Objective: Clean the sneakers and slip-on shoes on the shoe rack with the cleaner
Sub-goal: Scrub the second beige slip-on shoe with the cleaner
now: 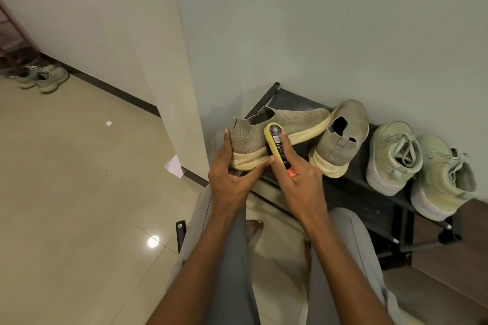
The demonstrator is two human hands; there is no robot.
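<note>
The black shoe rack [351,192] stands against the wall on the right side. On its top shelf there are three shoes: one grey slip-on shoe [340,140] with its heel toward the person, and to the right of it two pale green sneakers [393,155] with laces, side by side and touching each other. The second sneaker [443,179] is at the right end of the shelf.

A fourth shoe, the other grey knit slip-on [280,126], is held on its side over the left end of the rack, its toe pointing to the right and near the slip-on that stands on the shelf. The left hand [229,179] grips its heel part, with the fingers curled under the cream sole. The right hand [298,177] holds the cleaner [277,145], a yellow applicator with a black label, and its rounded end touches the side of the held shoe just above the sole.

Far on the left, on the tiled floor [79,192], two more sneakers [43,78] lie together by the wall. Two white paper scraps [174,166] are on the floor also.
</note>
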